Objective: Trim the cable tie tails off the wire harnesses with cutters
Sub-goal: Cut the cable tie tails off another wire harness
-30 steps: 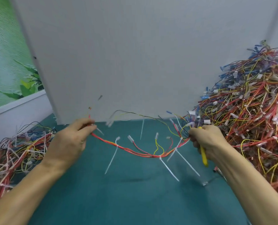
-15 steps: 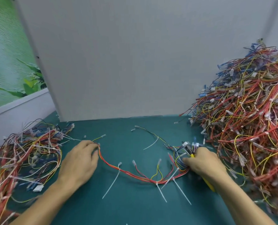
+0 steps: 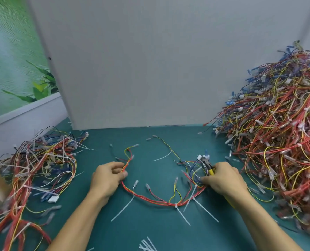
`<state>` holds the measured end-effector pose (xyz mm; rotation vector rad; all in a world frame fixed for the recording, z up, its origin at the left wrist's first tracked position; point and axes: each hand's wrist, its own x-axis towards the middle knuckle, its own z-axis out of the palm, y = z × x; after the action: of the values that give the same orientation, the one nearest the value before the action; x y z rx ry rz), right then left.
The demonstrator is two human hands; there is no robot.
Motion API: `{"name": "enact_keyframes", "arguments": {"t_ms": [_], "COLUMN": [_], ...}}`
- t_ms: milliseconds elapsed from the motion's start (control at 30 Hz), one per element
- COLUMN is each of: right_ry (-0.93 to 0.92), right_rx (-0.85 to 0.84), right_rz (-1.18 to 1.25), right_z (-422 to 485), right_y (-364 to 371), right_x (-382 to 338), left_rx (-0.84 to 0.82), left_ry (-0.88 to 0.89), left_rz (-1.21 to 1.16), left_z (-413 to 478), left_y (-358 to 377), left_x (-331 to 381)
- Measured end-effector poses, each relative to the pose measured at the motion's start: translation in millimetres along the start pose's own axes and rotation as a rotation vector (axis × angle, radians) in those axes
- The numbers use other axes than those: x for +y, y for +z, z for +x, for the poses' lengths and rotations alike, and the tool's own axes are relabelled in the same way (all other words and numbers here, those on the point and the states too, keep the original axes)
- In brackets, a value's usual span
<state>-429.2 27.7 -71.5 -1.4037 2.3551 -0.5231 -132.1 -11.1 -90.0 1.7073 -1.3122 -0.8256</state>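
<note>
Desk: teal green desk (image 3: 150, 232); tangled red-and-yellow wire heap (image 3: 277, 142) at 3 o'clock.
Harness: red, yellow and blue wire harness (image 3: 161, 202) lies at centre, white plastic cable tie tails (image 3: 122, 209) untrimmed.
Left hand (image 3: 107, 178): fingers curled, pinching the harness's 9 o'clock end.
Right hand (image 3: 224, 180): curled round yellow-handled cutters (image 3: 211, 171); blades blurred among wires.

Reads as a wiring assembly workshop, single bench station. Teal bench top (image 3: 159, 232), closed off along far edge by plain grey partition (image 3: 150, 60). Big heap of tied wire harnesses (image 3: 281, 142) at right edge, smaller heap (image 3: 38, 169) at left edge. Loose white tie tails (image 3: 147, 246) at near edge. One harness (image 3: 159, 202) pinched in left hand (image 3: 107, 178), yellow-handled cutters (image 3: 209, 168) gripped in right hand (image 3: 224, 180).
</note>
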Motion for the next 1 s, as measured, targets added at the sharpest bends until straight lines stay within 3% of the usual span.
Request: {"name": "enact_keyframes", "arguments": {"t_ms": [100, 267, 367, 500, 700, 1000], "right_ry": [-0.045, -0.105, -0.092, -0.043, -0.007, -0.001], "right_rx": [-0.049, -0.218, -0.104, 0.031, -0.083, -0.174], "right_rz": [0.002, 0.125, 0.214, 0.214, 0.071, 0.2], "right_z": [-1.8, 0.3, 9.1, 11.7, 6.8, 8.3], "right_y": [-3.7, -26.2, -35.4, -27.5, -4.3, -20.8], "right_x": [0.6, 4.0, 11.1, 10.0, -0.8, 3.1], "left_rx": [-0.035, 0.048, 0.121, 0.189, 0.166, 0.166], "left_ry": [0.038, 0.194, 0.277, 0.352, 0.406, 0.374], "left_rz": [0.034, 0.388, 0.539, 0.501, 0.483, 0.532], "left_z": [-1.9, -0.4, 2.1, 1.8, 3.3, 6.1], "left_y": [-3.3, -1.8, 0.3, 3.8, 2.8, 1.2], "left_x": [-5.6, -7.6, -8.0, -7.0, -11.3, -14.3]}}
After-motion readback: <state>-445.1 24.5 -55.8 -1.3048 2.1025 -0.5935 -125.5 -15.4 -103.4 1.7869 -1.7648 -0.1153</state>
